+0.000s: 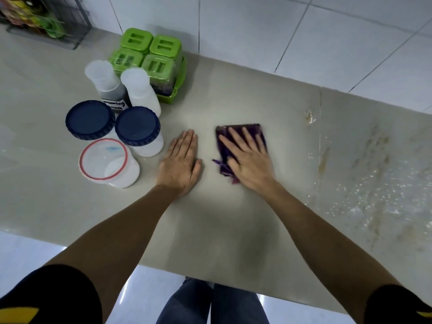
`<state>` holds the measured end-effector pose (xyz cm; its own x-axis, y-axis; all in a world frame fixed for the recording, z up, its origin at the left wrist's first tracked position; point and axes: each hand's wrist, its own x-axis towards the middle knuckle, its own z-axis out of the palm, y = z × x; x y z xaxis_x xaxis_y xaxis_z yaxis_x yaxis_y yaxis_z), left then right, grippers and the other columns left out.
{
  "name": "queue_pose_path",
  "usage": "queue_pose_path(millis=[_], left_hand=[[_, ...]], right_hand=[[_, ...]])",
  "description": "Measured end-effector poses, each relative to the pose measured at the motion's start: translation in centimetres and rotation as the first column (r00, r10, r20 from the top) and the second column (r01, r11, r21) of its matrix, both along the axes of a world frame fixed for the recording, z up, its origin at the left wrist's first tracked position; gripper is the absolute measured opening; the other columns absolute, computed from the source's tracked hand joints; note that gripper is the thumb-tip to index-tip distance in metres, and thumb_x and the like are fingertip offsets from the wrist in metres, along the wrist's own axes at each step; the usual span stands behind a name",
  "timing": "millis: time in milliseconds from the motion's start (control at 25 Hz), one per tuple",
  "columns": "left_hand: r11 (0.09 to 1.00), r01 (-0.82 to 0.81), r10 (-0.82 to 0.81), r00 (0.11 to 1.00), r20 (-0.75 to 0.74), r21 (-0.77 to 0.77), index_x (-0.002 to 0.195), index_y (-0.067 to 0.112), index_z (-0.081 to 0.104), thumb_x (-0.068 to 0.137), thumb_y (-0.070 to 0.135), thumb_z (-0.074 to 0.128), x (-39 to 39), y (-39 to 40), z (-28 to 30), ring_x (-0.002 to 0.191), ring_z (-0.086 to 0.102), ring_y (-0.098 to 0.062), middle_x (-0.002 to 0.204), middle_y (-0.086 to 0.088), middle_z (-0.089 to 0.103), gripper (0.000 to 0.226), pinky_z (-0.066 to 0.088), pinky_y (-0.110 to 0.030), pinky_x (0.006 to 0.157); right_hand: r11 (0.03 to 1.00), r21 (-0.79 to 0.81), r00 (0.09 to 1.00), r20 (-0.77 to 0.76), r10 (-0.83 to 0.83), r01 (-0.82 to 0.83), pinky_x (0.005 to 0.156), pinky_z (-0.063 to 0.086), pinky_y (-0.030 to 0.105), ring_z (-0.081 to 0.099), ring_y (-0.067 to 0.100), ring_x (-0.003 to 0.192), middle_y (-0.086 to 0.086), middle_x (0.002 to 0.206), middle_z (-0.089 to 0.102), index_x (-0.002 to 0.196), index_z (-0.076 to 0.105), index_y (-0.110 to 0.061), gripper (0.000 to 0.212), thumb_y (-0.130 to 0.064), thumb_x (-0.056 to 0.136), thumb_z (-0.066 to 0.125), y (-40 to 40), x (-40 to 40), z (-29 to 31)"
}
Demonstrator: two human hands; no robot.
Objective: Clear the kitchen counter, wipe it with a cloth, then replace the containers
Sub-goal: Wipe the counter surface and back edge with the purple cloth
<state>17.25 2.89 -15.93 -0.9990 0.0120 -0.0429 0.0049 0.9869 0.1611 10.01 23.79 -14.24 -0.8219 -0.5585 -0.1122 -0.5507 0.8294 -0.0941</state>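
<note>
At mid-counter the purple cloth (243, 146) is pressed flat beneath the spread right hand (247, 160); the released left hand (181, 160) is laid flat alongside. Wiping is judged underway. Containers (117, 127) are grouped left; apparent crumbs (364, 183) rightward call for further strokes.

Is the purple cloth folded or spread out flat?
Folded: the purple cloth forms a compact rectangle under the flat right hand, with loose layers bunched at its near edge.

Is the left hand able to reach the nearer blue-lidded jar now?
Probably yes: the left hand lies flat on the counter beside the blue-lidded jar, with nothing between them.
</note>
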Motion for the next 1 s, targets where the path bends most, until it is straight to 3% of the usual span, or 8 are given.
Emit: queue_pose_path(millis=[160, 280, 400, 560, 760, 1000], left_hand=[[1.000, -0.002, 0.002, 1.000, -0.001, 0.017, 0.154, 0.008, 0.003, 0.097, 0.043, 0.012, 0.0, 0.4, 0.1, 0.151, -0.001, -0.017, 0.163, -0.009, 0.003, 0.067, 0.005, -0.036, 0.124], [1.000, -0.004, 0.004, 1.000, 0.017, 0.020, 0.154, 0.009, 0.000, 0.098, 0.044, 0.012, 0.2, 0.3, -0.1, 0.151, -0.005, -0.017, 0.163, -0.009, 0.000, 0.067, 0.003, -0.036, 0.124], [1.000, -0.004, 0.004, 1.000, 0.014, 0.023, 0.154, 0.010, -0.001, 0.098, 0.045, 0.010, 0.0, 0.2, -0.3, 0.151, -0.008, -0.017, 0.163, -0.009, -0.002, 0.067, 0.000, -0.036, 0.124], [1.000, -0.001, 0.000, 1.000, 0.009, 0.020, 0.154, 0.010, 0.000, 0.098, 0.045, 0.012, 0.0, 0.1, -0.5, 0.151, -0.007, -0.017, 0.163, -0.009, -0.001, 0.067, -0.001, -0.036, 0.124], [1.000, 0.008, -0.008, 1.000, 0.009, 0.010, 0.154, 0.009, 0.002, 0.097, 0.043, 0.015, 0.1, -0.1, -0.2, 0.151, -0.004, -0.017, 0.163, -0.010, 0.001, 0.068, -0.001, -0.035, 0.124], [1.000, 0.005, -0.006, 1.000, 0.029, 0.012, 0.154, 0.009, 0.004, 0.098, 0.042, 0.018, 0.2, 0.0, 0.2, 0.151, 0.000, -0.019, 0.163, -0.010, 0.004, 0.067, 0.001, -0.035, 0.124]], right_hand=[[0.961, 0.024, 0.961, -0.027, -0.276, 0.276, 0.121, 0.006, 0.051, 0.016, 0.028, 0.150, -0.004, 0.162, 0.021, 0.153, 0.023, -0.037, 0.058, -0.040, 0.096, 0.035, 5.6, -5.1, 0.1], [0.898, -0.028, 0.899, 0.014, -0.439, 0.439, 0.120, 0.001, 0.055, 0.006, 0.032, 0.150, -0.002, 0.164, 0.014, 0.154, 0.016, -0.034, 0.057, -0.041, 0.100, 0.029, 3.4, -11.8, -0.2], [0.864, -0.053, 0.865, 0.077, -0.497, 0.501, 0.119, -0.005, 0.057, -0.003, 0.034, 0.150, -0.001, 0.165, 0.005, 0.156, 0.008, -0.031, 0.059, -0.044, 0.100, 0.020, -2.2, -17.4, -0.6], [0.943, -0.032, 0.941, 0.072, -0.330, 0.333, 0.120, -0.005, 0.055, -0.003, 0.032, 0.151, -0.002, 0.165, 0.003, 0.155, 0.009, -0.033, 0.058, -0.044, 0.100, 0.022, -8.4, -18.3, -0.3], [1.000, -0.004, 1.000, 0.015, 0.022, -0.022, 0.121, 0.003, 0.052, 0.006, 0.030, 0.151, -0.006, 0.164, 0.011, 0.154, 0.014, -0.038, 0.058, -0.040, 0.099, 0.034, -8.5, -10.1, 0.2], [0.996, -0.003, 0.995, 0.021, -0.093, 0.093, 0.121, 0.006, 0.051, 0.009, 0.027, 0.151, -0.006, 0.163, 0.016, 0.154, 0.016, -0.038, 0.063, -0.044, 0.093, 0.032, -1.4, 4.4, 0.4]])
